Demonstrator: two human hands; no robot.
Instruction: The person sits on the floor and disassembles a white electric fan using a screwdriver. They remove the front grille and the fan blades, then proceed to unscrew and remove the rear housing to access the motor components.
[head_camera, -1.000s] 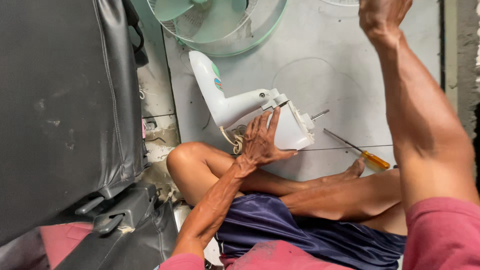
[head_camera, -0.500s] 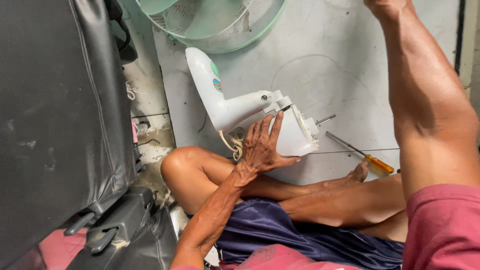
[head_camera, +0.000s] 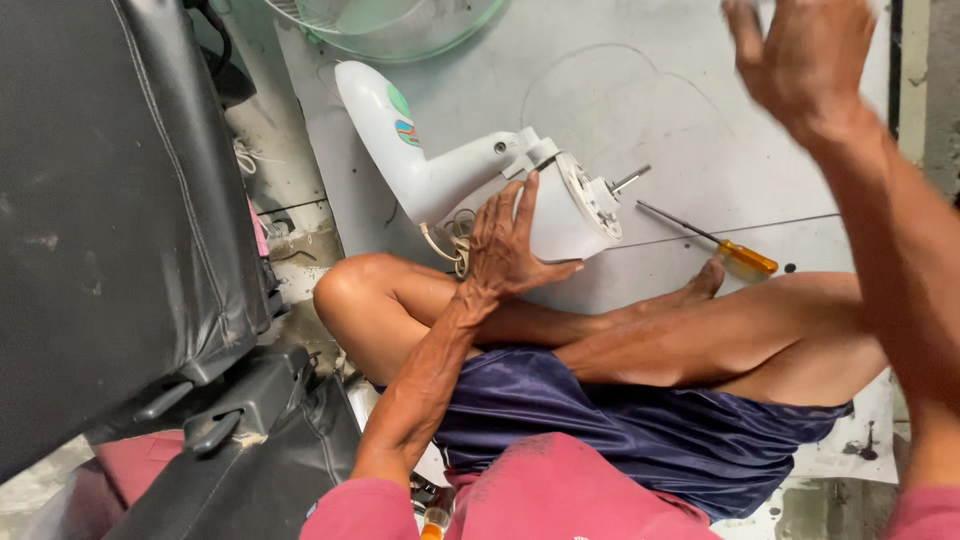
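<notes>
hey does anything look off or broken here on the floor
The white fan body lies on its side under the left hand, stripped: bare motor shaft, loose wires hanging out. Its green guard sits apart; a screwdriver lies nearby.

Fan motor housing between fan guard behind and screwdriver right.

makeshift repair workshop: dismantled fan, screwdriver
</notes>
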